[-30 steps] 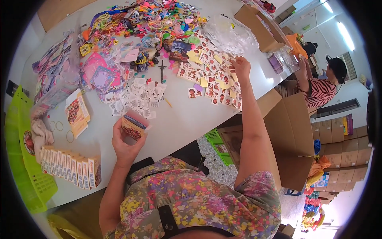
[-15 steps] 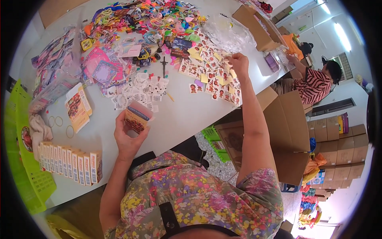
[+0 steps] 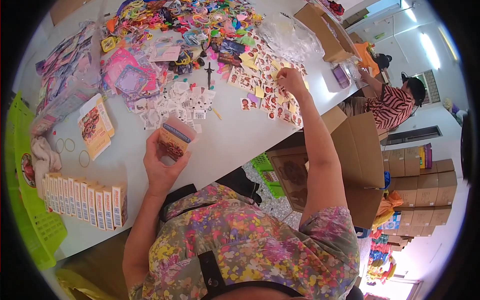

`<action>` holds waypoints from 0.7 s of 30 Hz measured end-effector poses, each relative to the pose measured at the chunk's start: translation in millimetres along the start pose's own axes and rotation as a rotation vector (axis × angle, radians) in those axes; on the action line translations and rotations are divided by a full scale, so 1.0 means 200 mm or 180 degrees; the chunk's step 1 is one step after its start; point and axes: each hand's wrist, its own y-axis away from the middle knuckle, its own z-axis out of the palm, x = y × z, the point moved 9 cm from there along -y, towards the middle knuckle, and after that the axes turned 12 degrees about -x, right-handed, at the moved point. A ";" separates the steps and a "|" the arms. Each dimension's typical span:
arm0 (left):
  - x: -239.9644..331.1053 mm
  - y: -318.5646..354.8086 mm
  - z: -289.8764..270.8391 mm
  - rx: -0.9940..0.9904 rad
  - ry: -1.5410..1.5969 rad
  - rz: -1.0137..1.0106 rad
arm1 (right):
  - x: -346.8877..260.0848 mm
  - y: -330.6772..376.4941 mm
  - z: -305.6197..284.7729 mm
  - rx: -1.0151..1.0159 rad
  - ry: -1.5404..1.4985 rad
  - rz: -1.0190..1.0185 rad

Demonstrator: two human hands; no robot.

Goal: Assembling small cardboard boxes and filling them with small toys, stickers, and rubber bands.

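Observation:
My left hand (image 3: 163, 167) is wrapped round a small printed box (image 3: 173, 145), tilted above the table's near side, with a pale blue and pinkish piece at its top. Over a spread of small square picture stickers (image 3: 272, 102), my right hand (image 3: 292, 81) bends down with thumb and fingers pinched together; what is between them, if anything, is too small to make out. Yellow paper pieces (image 3: 259, 92) lie among the stickers. Just beyond the held box is a heap of small white packets (image 3: 177, 102). A flattened, printed orange and cream carton (image 3: 96, 127) rests to its left.
Small boxes (image 3: 95, 205) stand in a row at the near left, beside a green basket (image 3: 37, 220). Colourful trinkets (image 3: 175, 22) and pink cards (image 3: 131, 80) cover the far side. An open cardboard box (image 3: 360, 160) stands at right; a co-worker (image 3: 392, 107) sits beyond.
My right hand has shifted a little left over the stickers, its fingers still pinched. The left hand keeps its hold on the box. The whole view has moved slightly.

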 end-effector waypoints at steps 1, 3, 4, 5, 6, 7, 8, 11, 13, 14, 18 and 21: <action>0.01 0.00 0.00 0.0012 -0.0040 0.0051 | -0.03 0.01 0.01 -0.0049 0.0172 -0.0058; -0.01 0.00 0.00 0.0022 -0.0035 0.0066 | -0.03 0.01 0.02 -0.0150 0.0130 -0.0077; -0.01 0.00 0.00 0.0044 -0.0034 0.0088 | -0.03 0.00 0.03 -0.0248 0.0091 -0.0110; 0.00 0.00 -0.01 0.0050 -0.0053 0.0065 | -0.05 0.00 0.03 -0.0272 0.0075 -0.0116; 0.00 0.00 -0.01 0.0014 0.0004 -0.0042 | -0.08 0.00 0.03 -0.0329 0.0186 -0.0183; -0.01 0.01 0.00 -0.0018 0.0056 -0.0151 | -0.09 0.00 0.03 -0.0388 0.0294 -0.0255; -0.01 0.01 0.00 0.0006 0.0017 -0.0178 | -0.11 0.02 -0.02 -0.0200 0.0837 -0.0857; -0.03 0.01 -0.01 0.0058 0.0213 -0.0075 | -0.20 0.07 -0.16 0.0092 0.0195 -0.0488; -0.01 0.01 -0.02 0.0119 0.0325 0.0145 | -0.42 0.15 -0.09 -0.0171 -0.0720 -0.0801; 0.00 0.01 -0.02 0.0145 0.0276 0.0096 | -0.55 0.18 0.01 -0.0402 -0.0859 -0.1160; -0.01 0.01 -0.03 0.0219 0.0173 0.0182 | -1.11 0.38 0.47 -0.1053 -0.0792 -0.1937; 0.00 0.02 -0.04 0.0221 0.0152 0.0201 | -1.20 0.43 0.62 -0.0801 -0.0251 -0.1834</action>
